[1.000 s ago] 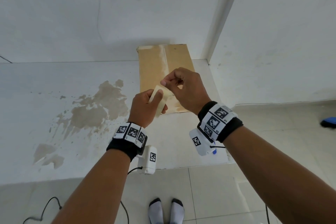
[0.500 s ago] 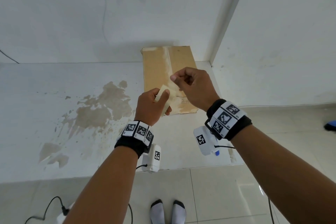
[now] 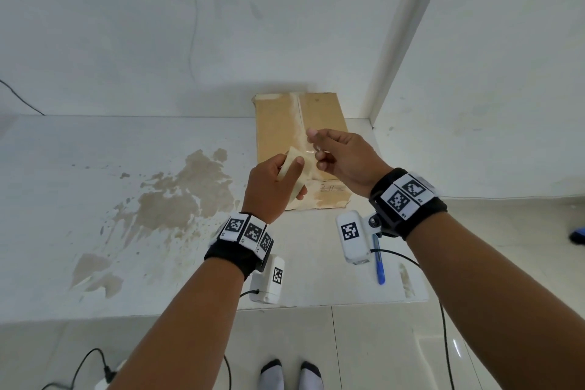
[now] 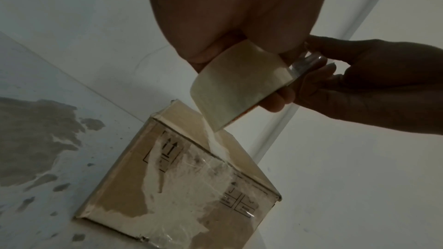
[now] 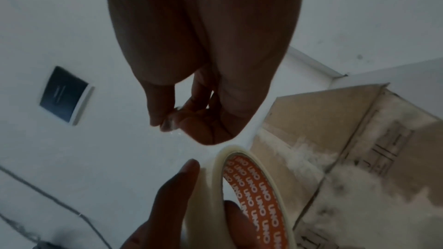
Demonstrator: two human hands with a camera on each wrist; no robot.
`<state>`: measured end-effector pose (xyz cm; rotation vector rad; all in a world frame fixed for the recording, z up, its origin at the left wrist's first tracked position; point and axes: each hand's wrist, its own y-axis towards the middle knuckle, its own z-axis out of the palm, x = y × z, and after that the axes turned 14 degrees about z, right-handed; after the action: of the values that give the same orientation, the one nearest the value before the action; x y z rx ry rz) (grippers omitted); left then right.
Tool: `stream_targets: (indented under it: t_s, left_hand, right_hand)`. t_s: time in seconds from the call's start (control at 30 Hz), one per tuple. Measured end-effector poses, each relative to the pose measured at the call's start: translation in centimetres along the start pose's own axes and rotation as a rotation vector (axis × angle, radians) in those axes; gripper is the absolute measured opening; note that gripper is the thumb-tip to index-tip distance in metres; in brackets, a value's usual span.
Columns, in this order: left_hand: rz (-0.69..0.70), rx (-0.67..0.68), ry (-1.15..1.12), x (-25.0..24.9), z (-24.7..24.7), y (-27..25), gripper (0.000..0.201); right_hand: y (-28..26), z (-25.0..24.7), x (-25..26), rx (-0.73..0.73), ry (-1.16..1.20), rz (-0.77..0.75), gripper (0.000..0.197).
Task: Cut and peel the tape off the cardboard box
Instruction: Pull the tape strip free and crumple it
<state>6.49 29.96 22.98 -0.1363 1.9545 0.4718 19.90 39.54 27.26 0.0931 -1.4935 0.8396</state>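
A flat brown cardboard box (image 3: 319, 117) lies on the white ledge against the back wall, its top torn pale and patched with clear tape (image 4: 199, 169). Above its near end my left hand (image 3: 294, 174) grips a cream tape roll (image 3: 292, 165) with an orange printed core (image 5: 251, 186). My right hand (image 3: 316, 146) is just right of the roll and pinches a short clear strip of tape (image 4: 309, 61) that runs back to the roll. Both hands are held in the air, off the box.
A blue pen-like tool (image 3: 379, 263) lies on the ledge (image 3: 95, 168) below my right wrist. A brown stain (image 3: 177, 199) spreads over the ledge to the left. A wall corner stands right of the box. A cable (image 3: 88, 364) and my socked feet (image 3: 289, 374) are on the tiled floor.
My right hand has drawn away from the roll, up and to the right, and a short strip now spans the gap. The left hand keeps hold of the roll.
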Motion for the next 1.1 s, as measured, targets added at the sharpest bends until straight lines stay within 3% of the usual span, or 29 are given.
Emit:
stream_targets:
  t_s: [0.13, 0.37, 0.53, 0.73, 0.83, 0.97, 1.1]
  left_hand:
    - [0.007, 0.008, -0.001, 0.07, -0.28, 0.11, 0.029]
    - [-0.006, 0.003, 0.024, 0.12, -0.39, 0.24, 0.031]
    - [-0.015, 0.01, 0.049, 0.34, -0.48, 0.22, 0.034]
    - [-0.018, 0.004, 0.057, 0.57, -0.52, 0.23, 0.034]
    - [-0.024, 0.002, 0.054, 0.62, -0.52, 0.23, 0.035]
    - [-0.03, -0.013, 0.039, 0.61, -0.49, 0.22, 0.036]
    - [-0.044, -0.029, -0.004, 0.26, -0.43, 0.31, 0.032]
  right_hand:
    - [0.1, -0.09, -0.06, 0.116, 0.019, 0.088, 0.018]
    - [0.11, 0.34, -0.19, 0.125, -0.031, 0.068, 0.016]
    - [0.12, 0.78, -0.11, 0.026, -0.098, -0.027, 0.014]
    - [0.37, 0.77, -0.12, -0.212, -0.394, -0.289, 0.02]
    - [0.83, 0.53, -0.12, -0.281, -0.452, -0.303, 0.024]
    - [0.69, 0.55, 0.22, -0.221, -0.407, -0.349, 0.021]
    - [0.94, 0.61, -0.11, -0.167, -0.335, -0.263, 0.021]
